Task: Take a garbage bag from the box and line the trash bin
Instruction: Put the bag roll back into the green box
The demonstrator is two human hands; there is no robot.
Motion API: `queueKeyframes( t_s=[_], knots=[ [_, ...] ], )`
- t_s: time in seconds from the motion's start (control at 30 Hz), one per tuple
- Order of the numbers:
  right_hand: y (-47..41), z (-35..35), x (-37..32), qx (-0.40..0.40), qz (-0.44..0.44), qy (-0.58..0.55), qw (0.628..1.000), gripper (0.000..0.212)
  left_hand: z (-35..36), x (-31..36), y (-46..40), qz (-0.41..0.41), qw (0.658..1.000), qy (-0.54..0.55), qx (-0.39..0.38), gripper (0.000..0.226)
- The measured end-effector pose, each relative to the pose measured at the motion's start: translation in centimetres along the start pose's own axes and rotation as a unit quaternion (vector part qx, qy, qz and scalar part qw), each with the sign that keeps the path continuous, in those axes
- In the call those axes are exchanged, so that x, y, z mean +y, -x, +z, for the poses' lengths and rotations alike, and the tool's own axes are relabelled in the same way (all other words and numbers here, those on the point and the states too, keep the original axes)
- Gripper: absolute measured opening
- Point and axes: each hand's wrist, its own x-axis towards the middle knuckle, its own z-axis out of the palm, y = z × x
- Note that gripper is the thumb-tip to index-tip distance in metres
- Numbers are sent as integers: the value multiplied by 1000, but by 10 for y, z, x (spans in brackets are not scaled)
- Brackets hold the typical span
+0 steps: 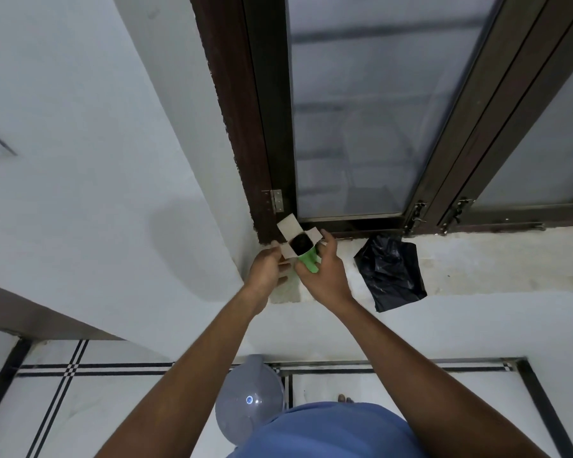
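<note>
A small green box (308, 261) with its cardboard flaps open shows a dark roll of bags inside its mouth. My right hand (325, 272) grips the box's green body from the right. My left hand (267, 267) pinches one of the open flaps on the left. Both hold the box above the pale window ledge (477, 262). A black garbage bag (391, 272) lies crumpled on the ledge to the right of my hands. The grey plastic trash bin (248, 401) stands on the floor below, between my forearms, partly hidden by my left arm.
A dark-framed window with frosted panes (354, 127) rises right behind the ledge. A white wall (96, 160) closes the left side. The tiled floor (113, 408) with black lines lies below, and my blue shirt fills the bottom edge.
</note>
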Motion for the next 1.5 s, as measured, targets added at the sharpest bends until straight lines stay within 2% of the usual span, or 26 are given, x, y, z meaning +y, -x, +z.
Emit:
queueKeyframes(
  t_s=[0.07, 0.1, 0.2, 0.23, 0.33, 0.37, 0.43, 0.53, 0.63, 0.7, 0.8, 0.87, 0.97, 1.07, 1.13, 1.2, 1.3, 1.37, 1.5],
  knots=[
    [3, -1, -2, -5, 27, -35, 999, 82, -1, 2, 0, 0, 998, 62, 2, 34],
    [4, -1, -3, -4, 37, -55, 998, 72, -2, 2, -1, 7, 997, 75, 3, 33],
    [1, 0, -1, 13, 65, -107, 992, 22, -5, -1, -6, 27, 997, 72, -22, 37],
    [0, 0, -3, 17, 77, -140, 987, 19, -5, -2, -8, 33, 997, 64, -24, 35],
    [-3, -1, -11, 39, 117, -223, 967, 34, -3, -3, -13, 79, 997, 8, 12, 14],
    [-4, -3, -13, 50, 118, -221, 967, 35, -2, -5, -15, 93, 995, -6, 22, 16],
    [-5, -5, -16, 61, 127, -218, 966, 37, 0, -5, -18, 95, 995, -6, 28, 34],
    [-10, -9, -19, 56, 182, -270, 944, 43, 2, -4, -20, 91, 996, 3, 17, 43],
    [-12, -15, -20, 39, 209, -280, 936, 26, 0, -3, -24, 98, 995, 6, -1, 47],
    [-12, -17, -19, 26, 201, -259, 944, 16, -1, -2, -23, 102, 995, 6, -15, 46],
    [-14, -17, -15, 33, 167, -223, 960, 22, 0, 3, -19, 97, 995, 17, -26, 31],
    [-16, -17, -13, 44, 145, -205, 967, 18, 0, 8, -16, 73, 996, 36, -35, 22],
    [-19, -17, -10, 45, 126, -200, 971, 10, -2, 8, -18, 80, 996, 15, -45, 24],
    [-20, -18, -10, 37, 141, -221, 964, 16, -1, -1, -24, 136, 990, -37, -20, 10],
    [-20, -19, -12, 23, 153, -242, 958, 26, -3, -5, -28, 152, 987, -62, 0, 9],
    [-18, -22, -13, 5, 129, -207, 970, 28, -4, -6, -29, 160, 984, -73, 9, 8],
    [-15, -31, -10, -23, 9, -55, 998, 28, -6, -5, -30, 183, 977, -106, 19, 8],
    [-16, -36, -5, -37, -55, 33, 997, 36, -4, -4, -31, 190, 974, -117, 28, 8],
    [-18, -45, -7, -10, -60, 80, 995, 38, 2, -9, -29, 176, 979, -101, 14, 35]
  ],
)
